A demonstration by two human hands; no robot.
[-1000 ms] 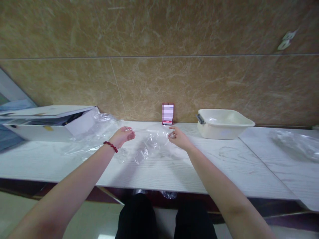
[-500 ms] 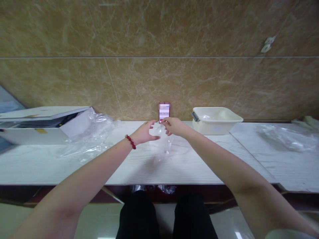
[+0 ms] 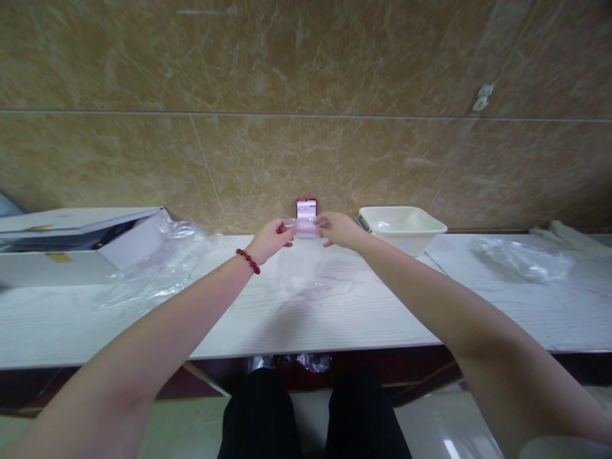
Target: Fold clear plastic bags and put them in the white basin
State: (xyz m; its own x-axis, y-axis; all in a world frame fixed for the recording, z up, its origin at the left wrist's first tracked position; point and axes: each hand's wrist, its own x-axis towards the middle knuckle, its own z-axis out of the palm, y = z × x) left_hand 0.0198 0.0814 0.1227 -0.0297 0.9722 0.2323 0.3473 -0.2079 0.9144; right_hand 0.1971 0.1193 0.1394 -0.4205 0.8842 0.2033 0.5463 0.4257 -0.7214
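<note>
A clear plastic bag (image 3: 301, 264) hangs above the white tabletop, its top edge stretched between my two hands. My left hand (image 3: 271, 240), with a red bead bracelet (image 3: 249, 261) at the wrist, pinches the bag's left upper corner. The opposite upper corner is pinched by the fingers of my right hand (image 3: 338, 229). Behind the bag a phone (image 3: 306, 208) with a lit screen leans upright against the wall, its lower part seen through the plastic.
On the left lies a white box (image 3: 62, 268) with dark things inside, beside crumpled clear plastic (image 3: 176, 255). A cream plastic bin (image 3: 404, 237) stands right of my hands. More clear plastic (image 3: 523, 258) lies far right. The tabletop (image 3: 335, 335) ends near my knees.
My left hand has closed from an open curve onto the bag's edge. Both hands are raised slightly, and the bag is now spread wide between them. The view has shifted a little.
</note>
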